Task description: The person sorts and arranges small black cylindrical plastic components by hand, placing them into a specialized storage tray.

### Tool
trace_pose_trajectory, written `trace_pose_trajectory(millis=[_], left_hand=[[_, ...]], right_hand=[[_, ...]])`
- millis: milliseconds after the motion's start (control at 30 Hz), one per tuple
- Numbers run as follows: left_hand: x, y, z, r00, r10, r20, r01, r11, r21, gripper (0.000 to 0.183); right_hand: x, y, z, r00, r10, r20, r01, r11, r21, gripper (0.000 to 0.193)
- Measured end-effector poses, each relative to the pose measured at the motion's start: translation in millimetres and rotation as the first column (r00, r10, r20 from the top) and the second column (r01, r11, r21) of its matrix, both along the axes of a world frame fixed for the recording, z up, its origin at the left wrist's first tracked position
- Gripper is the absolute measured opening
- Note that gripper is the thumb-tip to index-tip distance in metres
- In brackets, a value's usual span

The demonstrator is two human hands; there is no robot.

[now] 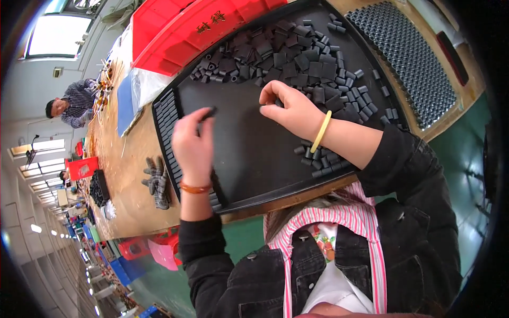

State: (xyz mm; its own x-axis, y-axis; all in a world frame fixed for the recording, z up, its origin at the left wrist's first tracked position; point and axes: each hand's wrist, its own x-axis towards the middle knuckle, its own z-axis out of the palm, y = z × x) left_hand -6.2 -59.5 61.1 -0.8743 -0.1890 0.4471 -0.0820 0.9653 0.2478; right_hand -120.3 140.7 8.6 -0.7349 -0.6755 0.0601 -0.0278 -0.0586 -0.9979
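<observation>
Workshop bench, frame centre: left hand [193, 146] pinches a small dark ferrite piece [208, 113] over a shallow black plastic tray [249, 153]; right hand [289, 110], fingers curled, grips another from the heap.

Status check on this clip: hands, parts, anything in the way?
Left hand pinching one small dark piece over the black tray. Right hand fingers down at the edge of the loose pile. Sorted row along tray's left rim. Nothing between hands.

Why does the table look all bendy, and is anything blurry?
In the head view, the fisheye lens curves the wooden table and black tray edges; black corners ring the picture; the windows glare white; the left hand looks slightly smeared, the far aisle soft.
</observation>
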Motion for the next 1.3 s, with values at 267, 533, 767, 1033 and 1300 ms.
trace_pose_trajectory(millis=[267,533,767,1033,1300], left_hand=[[-7,-131,-40,0.989,0.106,0.1,-0.075,0.958,-0.276,0.017],[3,-131,-43,0.978,0.103,0.182,0.01,0.844,-0.536,0.018],[15,-111,-46,0.952,0.2,0.232,-0.043,0.838,-0.544,0.045],[-1,-50,-16,0.99,-0.022,0.141,0.063,0.954,-0.292,0.037],[-61,37,-35,0.934,-0.35,0.065,0.348,0.936,0.04,0.047]], right_hand=[[0,-4,2,0.913,0.193,0.36,-0.211,0.977,0.011,0.021],[-3,1,9,0.762,0.211,0.612,-0.175,0.977,-0.118,0.016],[-7,3,8,0.701,0.192,0.687,-0.074,0.978,-0.197,0.017],[6,-9,-6,0.625,0.428,0.653,-0.246,0.902,-0.356,0.029],[24,8,24,0.935,0.014,-0.354,-0.138,0.936,-0.325,0.014]])
